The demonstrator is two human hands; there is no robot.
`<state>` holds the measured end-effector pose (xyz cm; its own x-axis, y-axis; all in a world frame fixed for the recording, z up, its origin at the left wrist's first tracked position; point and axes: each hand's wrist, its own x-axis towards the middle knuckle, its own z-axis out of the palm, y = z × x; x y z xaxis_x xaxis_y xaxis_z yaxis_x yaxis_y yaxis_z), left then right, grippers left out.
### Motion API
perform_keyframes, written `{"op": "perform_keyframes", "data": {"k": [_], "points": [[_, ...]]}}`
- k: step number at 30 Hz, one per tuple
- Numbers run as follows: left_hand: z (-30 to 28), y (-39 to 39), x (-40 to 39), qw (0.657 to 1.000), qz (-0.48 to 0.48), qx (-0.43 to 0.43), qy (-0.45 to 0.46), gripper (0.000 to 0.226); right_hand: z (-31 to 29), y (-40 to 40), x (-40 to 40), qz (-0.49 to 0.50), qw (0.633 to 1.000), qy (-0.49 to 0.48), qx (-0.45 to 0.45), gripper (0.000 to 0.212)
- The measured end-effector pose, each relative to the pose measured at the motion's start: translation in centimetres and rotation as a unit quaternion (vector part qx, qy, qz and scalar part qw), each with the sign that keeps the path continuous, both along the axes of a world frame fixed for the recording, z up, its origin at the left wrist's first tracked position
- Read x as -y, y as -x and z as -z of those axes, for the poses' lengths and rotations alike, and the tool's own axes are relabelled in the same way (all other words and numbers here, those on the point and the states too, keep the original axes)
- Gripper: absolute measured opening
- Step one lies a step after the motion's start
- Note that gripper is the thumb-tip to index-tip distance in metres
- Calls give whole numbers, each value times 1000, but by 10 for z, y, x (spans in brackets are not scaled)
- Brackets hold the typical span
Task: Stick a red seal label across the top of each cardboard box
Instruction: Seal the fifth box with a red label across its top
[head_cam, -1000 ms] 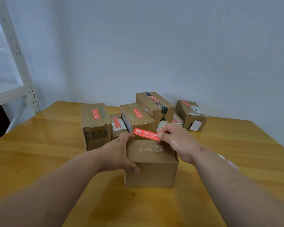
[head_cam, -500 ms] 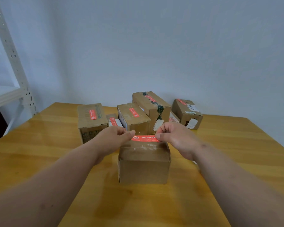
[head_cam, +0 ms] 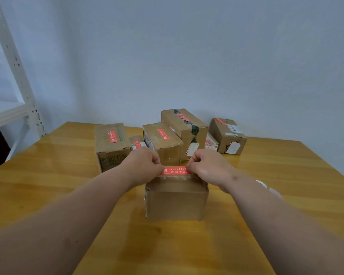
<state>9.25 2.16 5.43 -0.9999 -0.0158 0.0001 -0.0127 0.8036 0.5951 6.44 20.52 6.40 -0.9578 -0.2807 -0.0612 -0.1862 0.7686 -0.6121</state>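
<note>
A plain cardboard box stands in front of me on the wooden table. Stretched just over its top edge is a red seal label with white print. My left hand pinches the label's left end and my right hand pinches its right end. Whether the label touches the box top I cannot tell. Behind stand several boxes bearing red labels, among them a wide one, a middle one and a tall one.
Another labelled box sits at the back right by the wall. A white metal shelf rack stands at the left beyond the table. White and pink backing scraps lie on the table behind my right forearm.
My left hand left the box's side and took the label's left end. Both hands now hold the label level and lower, close over the box top.
</note>
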Motion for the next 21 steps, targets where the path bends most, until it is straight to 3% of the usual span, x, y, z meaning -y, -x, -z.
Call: {"op": "perform_keyframes", "data": {"k": [5, 21], "points": [[-1, 2, -3, 995, 20, -20, 93, 26, 4, 2, 5, 15, 997, -68, -15, 16], [2, 9, -7, 995, 17, -1, 102, 28, 8, 15, 6, -3, 993, -118, -21, 19]]}}
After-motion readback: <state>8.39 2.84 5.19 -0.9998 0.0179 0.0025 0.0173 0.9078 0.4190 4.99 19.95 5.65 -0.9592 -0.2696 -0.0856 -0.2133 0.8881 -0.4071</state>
